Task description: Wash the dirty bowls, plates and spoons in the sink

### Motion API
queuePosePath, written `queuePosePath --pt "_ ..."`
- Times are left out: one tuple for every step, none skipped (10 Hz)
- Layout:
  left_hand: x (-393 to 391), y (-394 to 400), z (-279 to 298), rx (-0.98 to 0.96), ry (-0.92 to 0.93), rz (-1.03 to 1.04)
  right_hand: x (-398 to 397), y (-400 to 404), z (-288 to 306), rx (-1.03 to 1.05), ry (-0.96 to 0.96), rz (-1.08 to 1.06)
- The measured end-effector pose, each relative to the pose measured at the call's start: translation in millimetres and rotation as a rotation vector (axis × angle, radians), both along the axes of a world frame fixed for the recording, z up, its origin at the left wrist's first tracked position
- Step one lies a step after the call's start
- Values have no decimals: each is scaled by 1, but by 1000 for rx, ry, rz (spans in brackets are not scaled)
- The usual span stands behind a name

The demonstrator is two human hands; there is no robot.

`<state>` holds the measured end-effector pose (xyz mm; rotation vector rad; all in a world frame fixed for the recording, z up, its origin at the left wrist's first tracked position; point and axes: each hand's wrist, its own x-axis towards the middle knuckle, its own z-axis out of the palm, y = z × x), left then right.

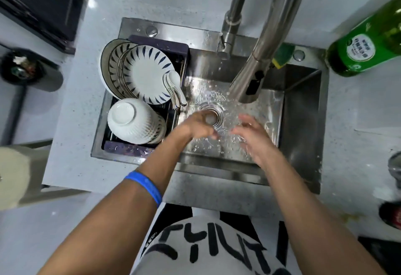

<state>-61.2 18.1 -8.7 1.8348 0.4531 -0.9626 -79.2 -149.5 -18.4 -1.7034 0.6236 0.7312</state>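
Head view shows the left hand [198, 126] and right hand [252, 136] loose, holding nothing, under running water over the steel sink [301, 110]. White blue-striped plates [147, 73], bowls [134, 120] and spoons [176, 90] sit racked to the left, nearer the left hand

A pale speckled countertop [82, 123] runs around the basin, with a dark appliance [41, 3] at far left.

Bare forearms; blue wristband [145, 185] (left); white shirt [208, 251], black lettering.
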Motion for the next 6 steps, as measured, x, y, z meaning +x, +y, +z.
queuePosePath --pt "-15 -1 -5 170 -227 144 -11 -4 -1 -264 -199 -202" --pt "-20 5 0 170 -378 230 -12 -11 7 -222 -264 -312" --pt "-26 12 10 60 -191 -76 -21 -17 5 -95 -4 10" --pt "-30 14 4 135 -218 14 -28 -20 2 -253 -128 -40" --pt "-39 20 3 167 -433 142 -32 -27 6 -309 -266 -211" --pt "-43 17 9 55 -205 -109 -36 -27 2 -215 -55 90"
